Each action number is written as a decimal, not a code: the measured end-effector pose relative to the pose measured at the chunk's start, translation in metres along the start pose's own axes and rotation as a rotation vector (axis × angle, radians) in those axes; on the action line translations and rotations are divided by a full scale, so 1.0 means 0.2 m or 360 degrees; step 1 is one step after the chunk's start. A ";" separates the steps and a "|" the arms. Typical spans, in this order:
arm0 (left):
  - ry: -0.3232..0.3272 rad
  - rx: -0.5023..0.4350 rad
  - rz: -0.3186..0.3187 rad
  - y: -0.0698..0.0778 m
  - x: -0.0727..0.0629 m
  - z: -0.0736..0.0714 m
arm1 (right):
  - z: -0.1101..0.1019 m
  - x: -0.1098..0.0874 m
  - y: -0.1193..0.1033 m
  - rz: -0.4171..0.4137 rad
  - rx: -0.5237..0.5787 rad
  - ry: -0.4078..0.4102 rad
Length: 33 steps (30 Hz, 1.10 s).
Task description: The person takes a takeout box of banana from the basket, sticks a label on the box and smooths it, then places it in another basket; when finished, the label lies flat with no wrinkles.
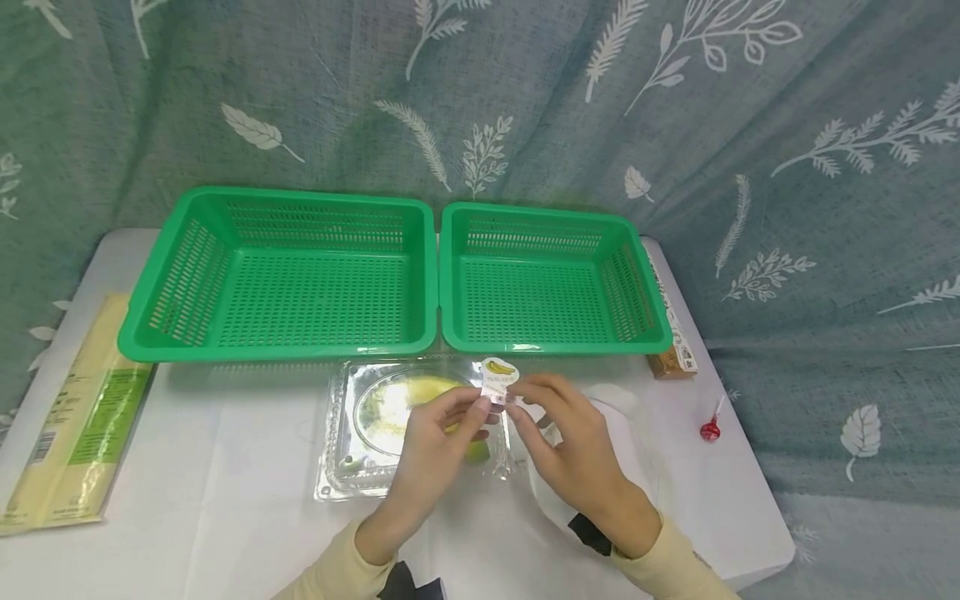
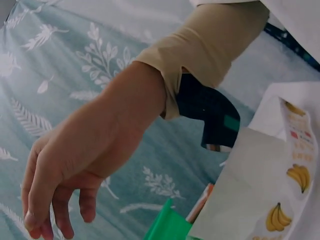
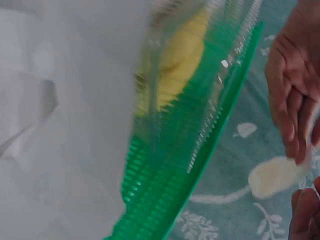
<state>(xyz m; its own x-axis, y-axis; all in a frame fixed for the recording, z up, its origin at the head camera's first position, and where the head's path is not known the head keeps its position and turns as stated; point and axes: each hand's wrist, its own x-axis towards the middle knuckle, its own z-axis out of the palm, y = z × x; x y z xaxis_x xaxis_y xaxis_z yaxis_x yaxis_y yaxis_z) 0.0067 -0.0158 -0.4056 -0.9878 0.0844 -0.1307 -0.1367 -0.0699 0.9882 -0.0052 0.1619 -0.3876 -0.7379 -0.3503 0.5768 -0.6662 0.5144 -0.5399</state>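
Observation:
In the head view a small white sticker (image 1: 498, 377) printed with bananas is held up between both hands. The left hand (image 1: 438, 437) pinches its lower left part between thumb and fingers. On the lower right edge, the right hand (image 1: 573, 450) pinches it with thumb and forefinger. Under the left hand lies a clear plastic clamshell box (image 1: 337, 450) with something yellow inside, partly hidden by that hand. White sheets (image 1: 626, 446) lie beneath the right hand; the left wrist view shows banana stickers on a sheet (image 2: 260, 185).
Two green baskets (image 1: 315, 354) (image 1: 555, 346) stand side by side behind the box. A yellow and green packet (image 1: 75, 417) lies at the left. To the right are a brown and white box (image 1: 673, 358) and a red lollipop (image 1: 710, 429). A patterned curtain (image 1: 337, 100) hangs behind.

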 end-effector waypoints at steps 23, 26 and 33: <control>0.0196 0.0049 0.0077 -0.04 -0.04 -0.15 | -0.05 0.36 0.01 0.0791 0.0406 -0.0648; 0.0212 0.0024 0.0081 -0.06 -0.06 -0.18 | 0.03 0.36 0.08 0.0891 0.0499 -0.0842; 0.0228 -0.0024 -0.0028 -0.08 -0.10 -0.23 | 0.17 0.37 0.15 0.1129 0.0773 -0.1060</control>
<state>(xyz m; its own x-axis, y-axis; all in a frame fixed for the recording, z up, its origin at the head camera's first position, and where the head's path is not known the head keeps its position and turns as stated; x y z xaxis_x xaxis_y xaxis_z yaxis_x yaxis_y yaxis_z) 0.0252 -0.0619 -0.4221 -0.9856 -0.0570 -0.1593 -0.1542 -0.0845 0.9844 -0.0828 0.1253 -0.3815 -0.7840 -0.5249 -0.3314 0.0715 0.4539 -0.8882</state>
